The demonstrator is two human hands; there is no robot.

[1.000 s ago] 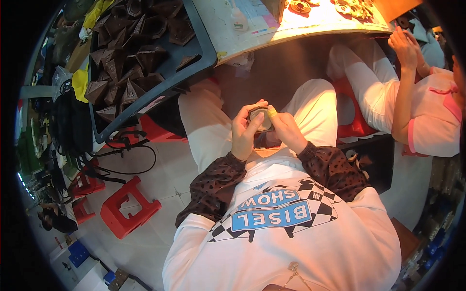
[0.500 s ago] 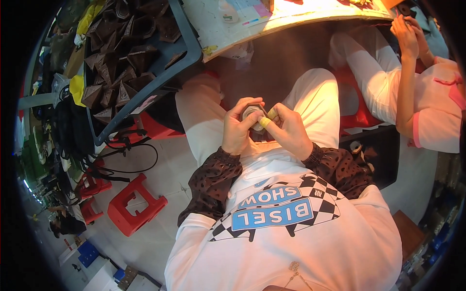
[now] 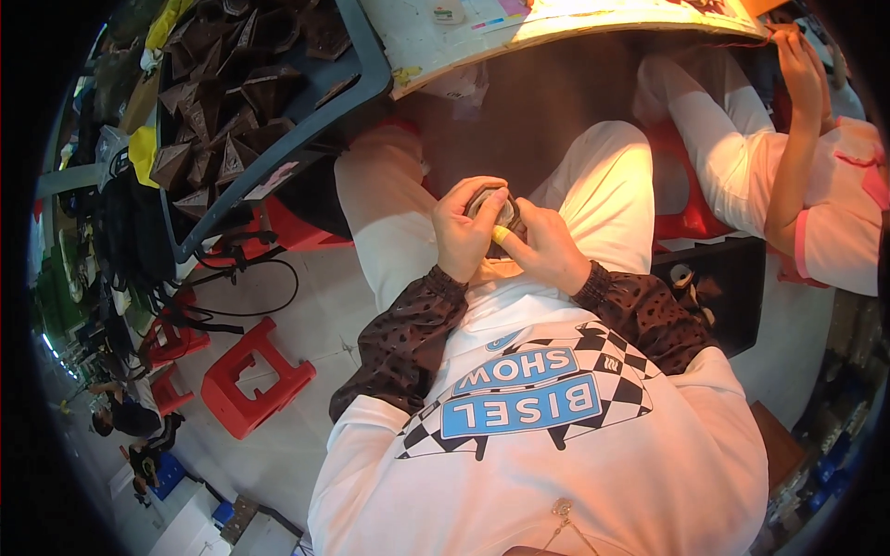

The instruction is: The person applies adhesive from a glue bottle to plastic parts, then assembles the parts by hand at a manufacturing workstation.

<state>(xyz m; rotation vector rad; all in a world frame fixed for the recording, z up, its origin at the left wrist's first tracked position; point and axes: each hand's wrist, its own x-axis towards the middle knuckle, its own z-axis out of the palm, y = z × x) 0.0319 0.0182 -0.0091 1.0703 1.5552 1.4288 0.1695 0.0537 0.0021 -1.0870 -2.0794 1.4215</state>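
Hands drifting lower over the lap since the earlier frame.
Left hand [image 3: 464,232] and right hand [image 3: 547,248] are pinching a small dark folded piece [image 3: 486,202], fingers pressed together.

Person wears white top w/ blue banner and black-and-white checker print on chest, plus dark dotted sheer sleeves [image 3: 408,324] w/ gathered cuffs. White trousers [image 3: 612,176]. Yellow band on one finger [image 3: 501,235].
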